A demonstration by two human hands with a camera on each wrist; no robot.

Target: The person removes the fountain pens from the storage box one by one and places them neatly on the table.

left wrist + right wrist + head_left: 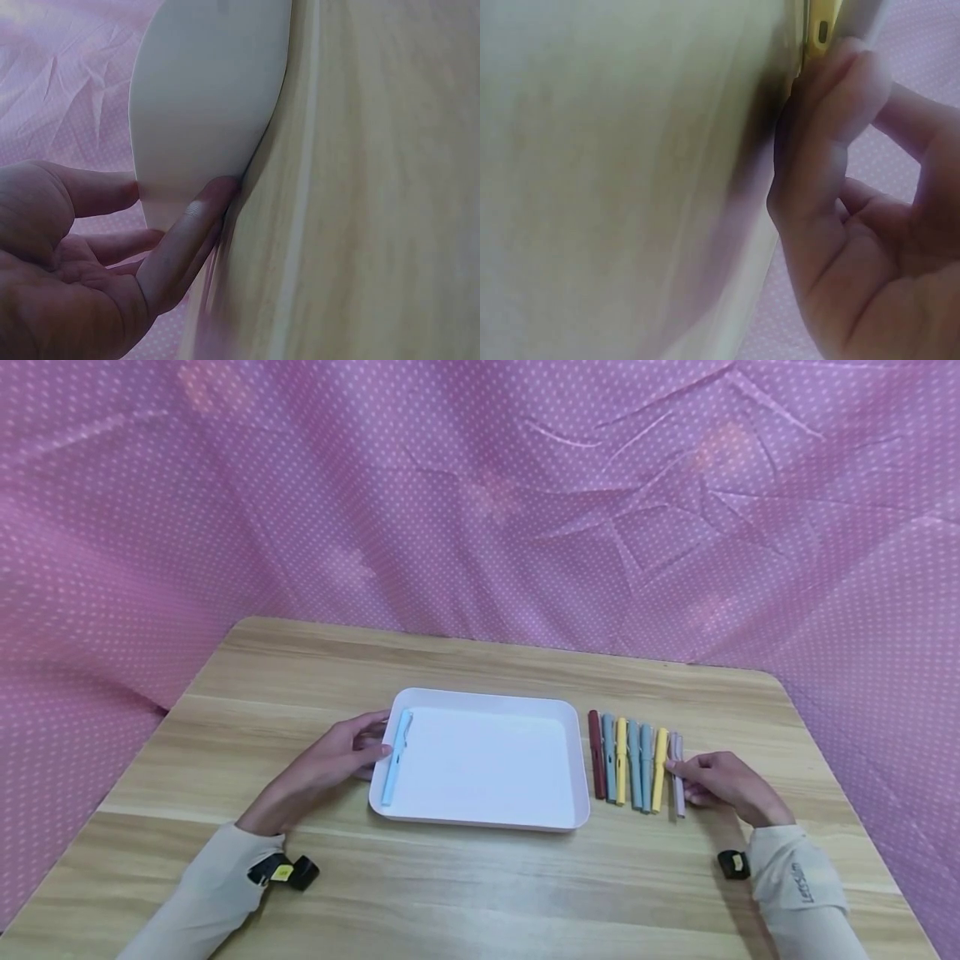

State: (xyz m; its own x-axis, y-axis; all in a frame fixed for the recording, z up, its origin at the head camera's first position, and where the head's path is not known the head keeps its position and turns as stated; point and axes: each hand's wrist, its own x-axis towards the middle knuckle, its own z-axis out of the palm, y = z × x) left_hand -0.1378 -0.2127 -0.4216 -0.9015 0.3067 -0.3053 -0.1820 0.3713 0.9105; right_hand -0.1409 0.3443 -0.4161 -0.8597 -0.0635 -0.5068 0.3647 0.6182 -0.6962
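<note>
A white tray (480,760) lies on the wooden table, with a light blue pen (397,758) along its left inner side. My left hand (348,747) grips the tray's left wall, thumb at the rim and fingers against the outside; the left wrist view shows this hand (127,255) from close by. To the tray's right, several pens lie side by side, from a dark red pen (596,753) to a yellow pen (659,770). At the row's right end my right hand (723,781) pinches a pale purple pen (678,789). In the right wrist view, the fingers partly hide that pen.
Between the dark red and outer yellow pens lie grey-blue pens (635,764) and another yellow pen (621,760). The wooden table (465,893) reaches back to a pink dotted cloth (480,510), which hangs behind and along both sides.
</note>
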